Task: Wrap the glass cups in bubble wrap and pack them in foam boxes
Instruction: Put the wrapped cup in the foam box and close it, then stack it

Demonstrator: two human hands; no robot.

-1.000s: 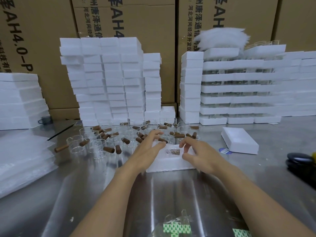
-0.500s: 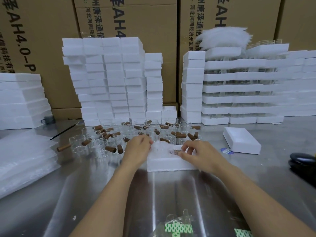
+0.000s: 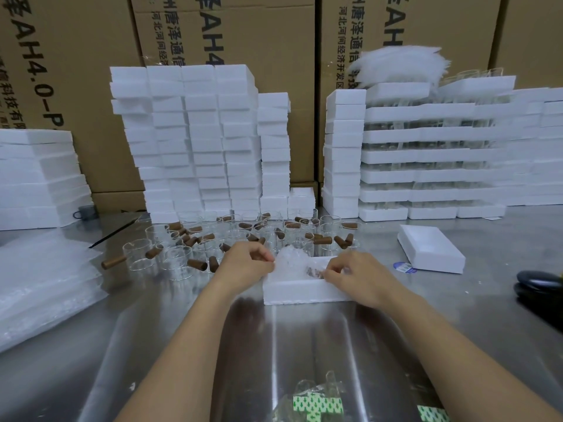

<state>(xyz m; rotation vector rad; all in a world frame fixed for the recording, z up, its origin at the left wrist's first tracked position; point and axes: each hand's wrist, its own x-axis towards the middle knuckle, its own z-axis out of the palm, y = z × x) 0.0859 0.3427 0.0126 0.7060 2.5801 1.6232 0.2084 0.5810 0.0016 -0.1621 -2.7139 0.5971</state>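
Observation:
A white foam box (image 3: pixel 300 290) lies on the steel table in front of me. Inside it sits a glass cup wrapped in bubble wrap (image 3: pixel 294 261), its brown handle showing faintly through the wrap. My left hand (image 3: pixel 245 261) pinches the wrap at the box's left edge. My right hand (image 3: pixel 355 274) pinches the wrap on the right side, fingers curled into the box. Behind the box stand several bare glass cups with brown wooden handles (image 3: pixel 170 257).
A foam lid (image 3: pixel 431 252) lies to the right. Stacks of foam boxes (image 3: pixel 195 141) and packed trays (image 3: pixel 426 153) line the back against cardboard cartons. Bubble wrap sheets (image 3: pixel 42 284) lie on the left. A dark object (image 3: pixel 539 284) sits at the right edge.
Both hands went from spread fingers over the box to curled fingers pinching the bubble wrap, which now bunches up over the cup in the box.

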